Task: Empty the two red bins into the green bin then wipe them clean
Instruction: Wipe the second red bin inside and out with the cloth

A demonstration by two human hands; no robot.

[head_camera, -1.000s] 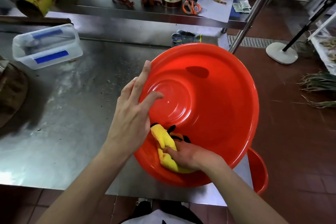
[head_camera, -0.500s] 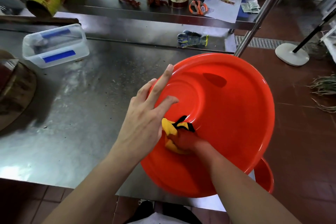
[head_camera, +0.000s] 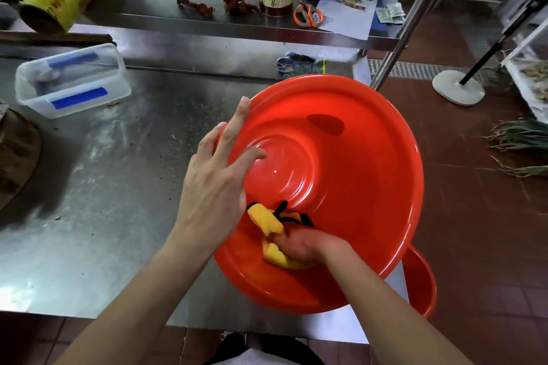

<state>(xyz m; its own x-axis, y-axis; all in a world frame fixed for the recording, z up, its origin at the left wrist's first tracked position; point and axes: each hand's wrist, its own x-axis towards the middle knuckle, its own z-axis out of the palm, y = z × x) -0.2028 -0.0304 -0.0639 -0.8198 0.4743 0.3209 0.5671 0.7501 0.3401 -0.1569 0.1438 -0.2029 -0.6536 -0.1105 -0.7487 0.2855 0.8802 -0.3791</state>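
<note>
Inside near wall of red bin (head_camera: 355, 187): right hand (head_camera: 305, 246) clamping grip on yellow cloth (head_camera: 271, 224), pressing it against plastic, apparently wiping. Left hand (head_camera: 213, 187) lying flat, fingers straight and spread over left rim, likely bracing bin tilted toward wearer for access. Bin resting at right end of steel surface (head_camera: 103, 216). Second red bin (head_camera: 421, 284) peeking out beneath, just beside. Green bin not showing. Clear container (head_camera: 71, 80) sitting well apart, far left.
</note>
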